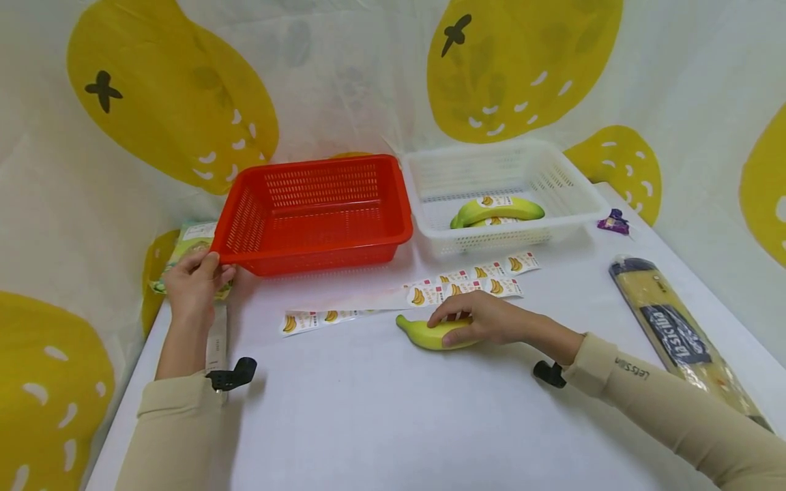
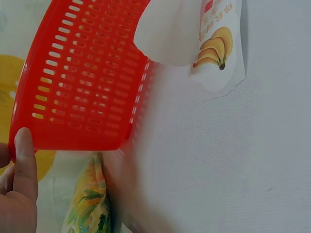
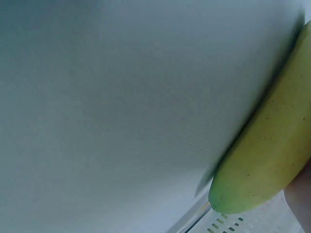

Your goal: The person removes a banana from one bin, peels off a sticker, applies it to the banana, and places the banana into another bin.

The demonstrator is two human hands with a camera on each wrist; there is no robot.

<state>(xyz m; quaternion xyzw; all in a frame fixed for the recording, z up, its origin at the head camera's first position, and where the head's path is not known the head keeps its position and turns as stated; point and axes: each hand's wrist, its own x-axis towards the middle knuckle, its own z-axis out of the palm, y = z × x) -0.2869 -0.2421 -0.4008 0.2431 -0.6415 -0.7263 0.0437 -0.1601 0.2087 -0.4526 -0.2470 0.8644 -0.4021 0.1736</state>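
Observation:
My left hand [image 1: 195,281] pinches the near left corner of the red plastic basket [image 1: 319,258] between thumb and fingers. The left wrist view shows the thumb on the rim of the same basket [image 2: 77,87]. On the white table, my right hand [image 1: 488,318] holds a yellow banana [image 1: 424,334] from above, its fingers curled over the fruit's right part. In the right wrist view the banana [image 3: 267,141] lies along the right edge, greenish at its tip; most of the hand is out of that frame.
A white basket [image 1: 442,237] with bananas [image 1: 516,209] stands right of the red one. Strips of banana stickers [image 1: 430,293] lie before the baskets. A pasta packet [image 1: 675,334] and a small purple wrapper [image 1: 614,222] are at right, a green packet [image 1: 196,240] at far left.

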